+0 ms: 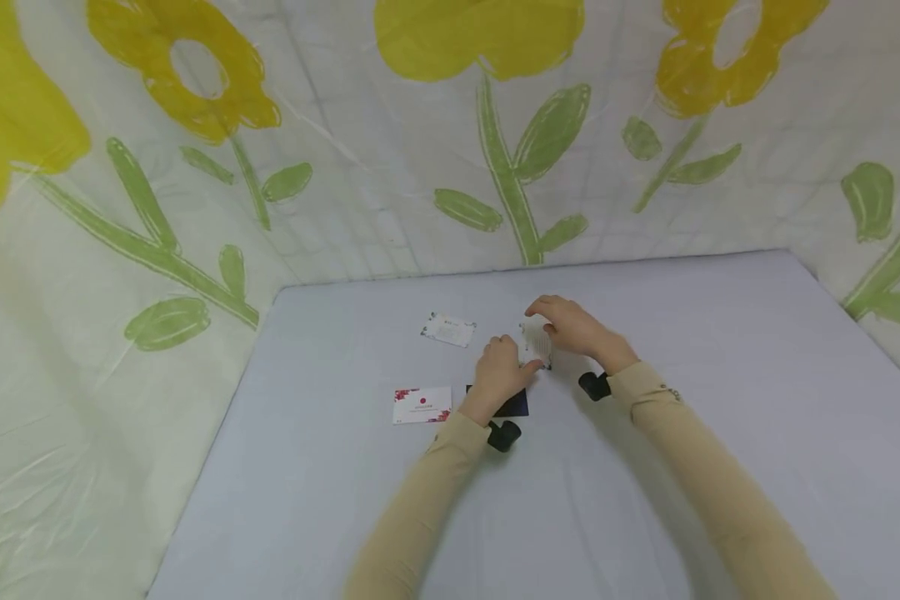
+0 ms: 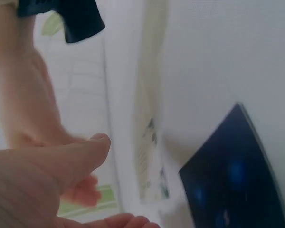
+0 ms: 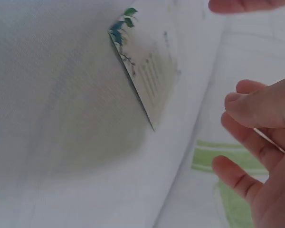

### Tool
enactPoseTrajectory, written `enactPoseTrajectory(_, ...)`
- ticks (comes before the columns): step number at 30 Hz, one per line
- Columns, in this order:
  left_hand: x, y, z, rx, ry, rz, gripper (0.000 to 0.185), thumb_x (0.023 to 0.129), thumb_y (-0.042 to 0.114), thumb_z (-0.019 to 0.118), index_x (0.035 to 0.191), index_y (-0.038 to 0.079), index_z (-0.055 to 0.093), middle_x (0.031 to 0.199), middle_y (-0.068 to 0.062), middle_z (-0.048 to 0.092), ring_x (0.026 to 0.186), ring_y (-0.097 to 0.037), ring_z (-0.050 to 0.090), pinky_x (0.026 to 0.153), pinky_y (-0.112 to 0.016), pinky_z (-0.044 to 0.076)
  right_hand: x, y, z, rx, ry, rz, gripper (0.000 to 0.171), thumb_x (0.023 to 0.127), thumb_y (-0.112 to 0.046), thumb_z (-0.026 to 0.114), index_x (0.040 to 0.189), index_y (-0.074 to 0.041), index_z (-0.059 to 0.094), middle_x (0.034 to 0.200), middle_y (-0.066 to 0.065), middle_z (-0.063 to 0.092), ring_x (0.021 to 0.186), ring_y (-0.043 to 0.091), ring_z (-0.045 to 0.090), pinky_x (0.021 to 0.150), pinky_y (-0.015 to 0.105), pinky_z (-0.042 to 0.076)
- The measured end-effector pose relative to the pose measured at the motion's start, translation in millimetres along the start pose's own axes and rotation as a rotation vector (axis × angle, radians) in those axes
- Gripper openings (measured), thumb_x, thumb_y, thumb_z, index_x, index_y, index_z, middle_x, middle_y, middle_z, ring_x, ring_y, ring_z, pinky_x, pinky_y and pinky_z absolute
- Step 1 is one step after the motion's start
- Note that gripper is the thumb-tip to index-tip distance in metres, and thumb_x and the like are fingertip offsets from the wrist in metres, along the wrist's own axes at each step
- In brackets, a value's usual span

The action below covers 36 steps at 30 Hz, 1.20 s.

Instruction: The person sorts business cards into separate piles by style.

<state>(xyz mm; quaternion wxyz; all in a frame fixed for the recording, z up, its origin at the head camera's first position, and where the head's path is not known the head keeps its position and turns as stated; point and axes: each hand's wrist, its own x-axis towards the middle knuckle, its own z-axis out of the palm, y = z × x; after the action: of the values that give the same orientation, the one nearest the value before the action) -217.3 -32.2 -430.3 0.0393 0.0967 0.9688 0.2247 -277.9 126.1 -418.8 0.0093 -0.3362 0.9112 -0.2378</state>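
Both hands meet over a small white card [image 1: 534, 343] near the middle of the pale table [image 1: 720, 350]. The left hand [image 1: 501, 375] has its thumb and fingertips at the near edge of the card; in the left wrist view the thumb [image 2: 80, 154] lies straight and relaxed, with the card [image 2: 149, 142] just beyond it, standing on edge. Whether the fingers actually pinch the card cannot be told. The right hand [image 1: 573, 327] arches over the far side of the card, fingers loosely bent and spread; in the right wrist view its fingers [image 3: 249, 142] are apart from the card [image 3: 149, 78], which is tilted and bears a small leafy print at one corner.

Just under the left wrist lies a dark blue card [image 1: 516, 405], flat on the table. To the left of the left hand's fingers lies a white card with red corners [image 1: 422, 404], and beyond them another white card [image 1: 448, 329], well apart from both hands
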Motion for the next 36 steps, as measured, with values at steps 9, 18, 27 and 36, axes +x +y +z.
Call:
enactPoseTrajectory(9, 18.5, 15.8, 27.3, 0.198, 0.032, -0.077, 0.063, 0.086, 0.041, 0.062, 0.121, -0.011, 0.05, 0.11, -0.021, 0.053, 0.102, -0.029, 0.052, 0.083, -0.036, 0.047, 8.6, 13.7, 24.4, -0.031, -0.122, -0.026, 0.049, 0.084, 0.014, 0.048, 0.129, -0.005, 0.051, 0.135, 0.013, 0.047, 0.126, 0.034, 0.038, 0.095, 0.064, 0.028)
enactPoseTrajectory(18, 28.7, 15.9, 25.7, 0.113, 0.006, -0.101, 0.067, 0.08, 0.038, 0.071, 0.121, -0.011, 0.049, 0.109, -0.022, 0.052, 0.101, -0.031, 0.053, 0.084, -0.038, 0.047, 4.5, 17.0, 23.3, -0.078, -0.156, 0.026, 0.047, 0.084, 0.01, 0.053, 0.129, -0.003, 0.05, 0.134, 0.015, 0.046, 0.124, 0.037, 0.039, 0.094, 0.065, 0.028)
enactPoseTrajectory(27, 38.4, 14.3, 20.5, 0.062, -0.056, -0.166, 0.063, 0.076, 0.031, 0.075, 0.123, -0.004, 0.052, 0.114, -0.019, 0.056, 0.105, -0.033, 0.053, 0.087, -0.044, 0.045, 3.6, 18.6, 23.1, -0.082, -0.155, 0.015, 0.048, 0.084, 0.009, 0.056, 0.13, -0.001, 0.049, 0.134, 0.016, 0.044, 0.122, 0.038, 0.038, 0.091, 0.065, 0.03)
enactPoseTrajectory(36, 42.2, 11.0, 19.0, -0.007, -0.085, -0.138, 0.06, 0.075, 0.025, 0.075, 0.124, -0.001, 0.051, 0.115, -0.018, 0.051, 0.109, -0.032, 0.047, 0.09, -0.045, 0.041, -2.8, 22.6, 19.4, -0.13, -0.186, -0.001, 0.054, 0.082, 0.007, 0.059, 0.133, -0.004, 0.048, 0.138, 0.012, 0.043, 0.122, 0.035, 0.038, 0.092, 0.061, 0.031)
